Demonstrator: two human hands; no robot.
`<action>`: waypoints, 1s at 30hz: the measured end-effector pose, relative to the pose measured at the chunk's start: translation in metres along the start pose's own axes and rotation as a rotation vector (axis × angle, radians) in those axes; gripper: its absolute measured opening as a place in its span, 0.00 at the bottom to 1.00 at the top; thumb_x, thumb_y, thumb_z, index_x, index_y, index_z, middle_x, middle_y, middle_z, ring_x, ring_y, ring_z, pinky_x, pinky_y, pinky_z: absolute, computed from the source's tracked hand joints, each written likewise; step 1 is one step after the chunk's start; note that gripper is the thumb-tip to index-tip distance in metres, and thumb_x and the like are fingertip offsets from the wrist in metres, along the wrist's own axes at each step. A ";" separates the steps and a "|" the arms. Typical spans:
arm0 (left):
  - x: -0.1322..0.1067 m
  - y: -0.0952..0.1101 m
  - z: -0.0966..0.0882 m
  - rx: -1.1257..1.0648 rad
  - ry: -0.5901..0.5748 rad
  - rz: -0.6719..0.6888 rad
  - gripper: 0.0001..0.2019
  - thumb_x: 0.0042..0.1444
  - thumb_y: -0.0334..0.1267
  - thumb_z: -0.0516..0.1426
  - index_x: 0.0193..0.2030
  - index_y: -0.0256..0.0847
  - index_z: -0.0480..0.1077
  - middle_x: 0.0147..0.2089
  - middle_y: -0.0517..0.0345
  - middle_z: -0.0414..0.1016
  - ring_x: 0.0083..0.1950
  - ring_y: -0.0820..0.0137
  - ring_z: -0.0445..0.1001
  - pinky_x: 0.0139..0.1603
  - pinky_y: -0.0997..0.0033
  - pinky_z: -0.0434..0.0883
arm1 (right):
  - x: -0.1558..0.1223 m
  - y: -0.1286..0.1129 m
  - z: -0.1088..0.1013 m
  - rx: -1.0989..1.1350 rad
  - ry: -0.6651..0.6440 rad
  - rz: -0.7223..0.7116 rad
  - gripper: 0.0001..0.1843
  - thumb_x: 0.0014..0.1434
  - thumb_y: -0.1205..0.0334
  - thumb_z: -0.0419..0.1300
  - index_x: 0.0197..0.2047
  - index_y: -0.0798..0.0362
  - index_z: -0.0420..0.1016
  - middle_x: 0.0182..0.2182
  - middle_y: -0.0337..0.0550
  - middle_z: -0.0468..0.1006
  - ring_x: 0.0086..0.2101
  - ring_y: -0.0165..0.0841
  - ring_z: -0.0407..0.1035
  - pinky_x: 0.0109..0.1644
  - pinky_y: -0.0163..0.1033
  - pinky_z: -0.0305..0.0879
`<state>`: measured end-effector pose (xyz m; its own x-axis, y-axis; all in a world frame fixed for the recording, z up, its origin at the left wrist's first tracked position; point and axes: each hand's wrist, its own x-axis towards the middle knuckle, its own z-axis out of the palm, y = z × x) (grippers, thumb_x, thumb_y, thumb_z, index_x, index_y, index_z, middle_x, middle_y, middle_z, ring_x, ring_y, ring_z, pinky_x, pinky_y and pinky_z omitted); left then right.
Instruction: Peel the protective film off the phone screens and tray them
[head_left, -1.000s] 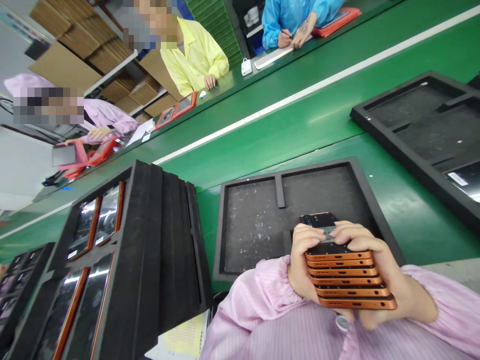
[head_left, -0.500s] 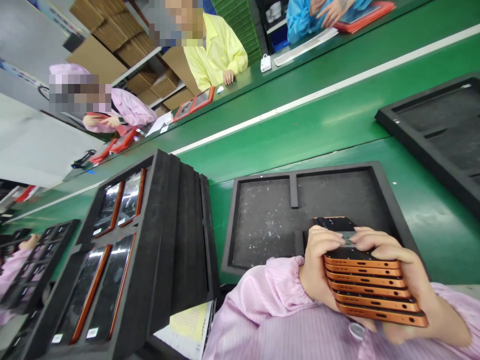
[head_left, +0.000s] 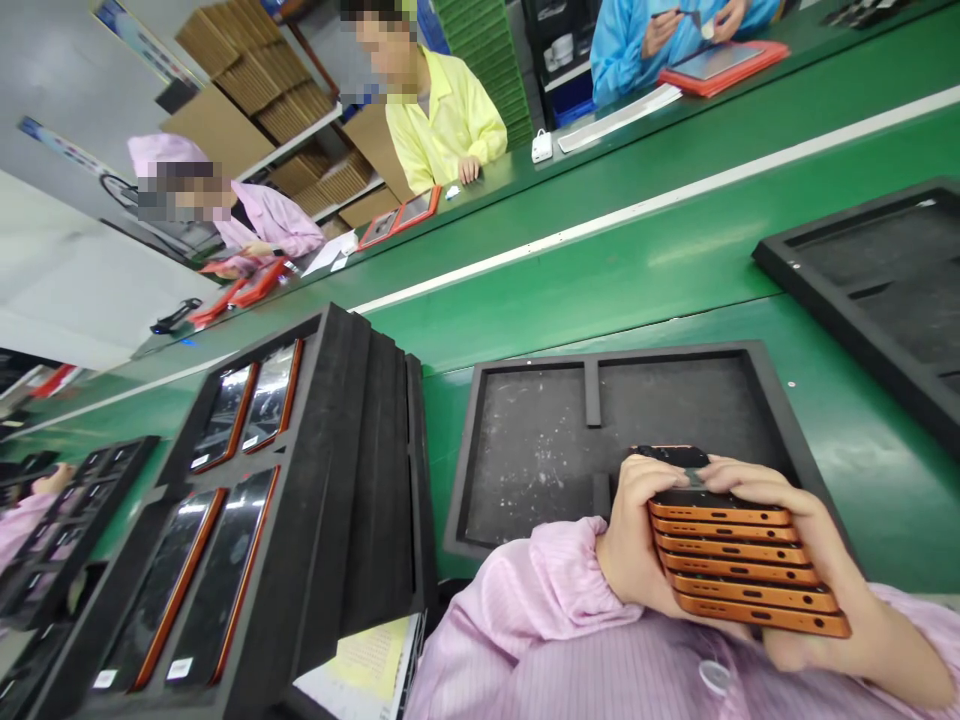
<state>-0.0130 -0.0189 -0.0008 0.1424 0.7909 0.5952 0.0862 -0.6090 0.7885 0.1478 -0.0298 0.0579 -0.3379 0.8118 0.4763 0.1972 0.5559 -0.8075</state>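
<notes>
Both my hands grip a stack of several smartphones [head_left: 739, 550] with orange edges, close to my chest at the lower right. My left hand [head_left: 637, 530] is wrapped round the stack's left side, its thumb on the dark top phone. Round the right side closes my right hand [head_left: 817, 540], thumb also on top; its lower fingers are partly hidden. The stack's bottom ends, with their ports, face me. Just beyond it lies a black foam tray [head_left: 525, 440] with dividers and pale specks on its floor.
At left, a tall stack of black foam trays [head_left: 352, 480] holds several phones [head_left: 225, 580] in its top tray. Another black tray [head_left: 862, 280] lies at right on the green bench [head_left: 637, 260]. Co-workers [head_left: 450, 110] sit across the bench. Papers [head_left: 367, 665] stick out at lower left.
My view has shifted slightly, so the scene sits a little lower and farther right. My hands still hold the phone stack. The co-worker in blue now holds a tool.
</notes>
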 end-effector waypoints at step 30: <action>0.061 -0.015 -0.045 0.061 -0.296 -0.491 0.25 0.47 0.30 0.54 0.55 0.41 0.67 0.64 0.43 0.65 0.69 0.54 0.56 0.69 0.44 0.48 | 0.055 0.080 -0.022 0.185 -0.066 0.722 0.33 0.54 0.48 0.57 0.60 0.54 0.62 0.33 0.46 0.76 0.23 0.34 0.71 0.23 0.39 0.72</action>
<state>-0.0504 0.0412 0.0305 0.3401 0.9364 0.0865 0.2674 -0.1845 0.9458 0.1656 0.0634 0.0270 -0.2386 0.9477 -0.2118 0.2350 -0.1553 -0.9595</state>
